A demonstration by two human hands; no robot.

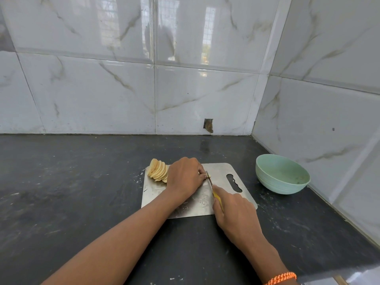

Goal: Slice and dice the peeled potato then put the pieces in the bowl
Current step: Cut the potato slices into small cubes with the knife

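Observation:
A fanned row of pale potato slices (158, 170) leans at the far left corner of the steel cutting board (221, 171). My left hand (185, 176) lies curled over the rest of the potato, which is almost wholly hidden; a small piece shows at its fingertips (209, 175). My right hand (236, 214) grips a yellow-handled knife (210, 183), its blade set against the left fingertips. A light green bowl (281, 174) stands to the right of the board, with no potato visible inside.
The board lies on a dark stone counter (82, 192) in a corner of white marble-tiled walls (205, 95). The bowl sits close to the right wall. An orange braided band (281, 278) circles my right wrist.

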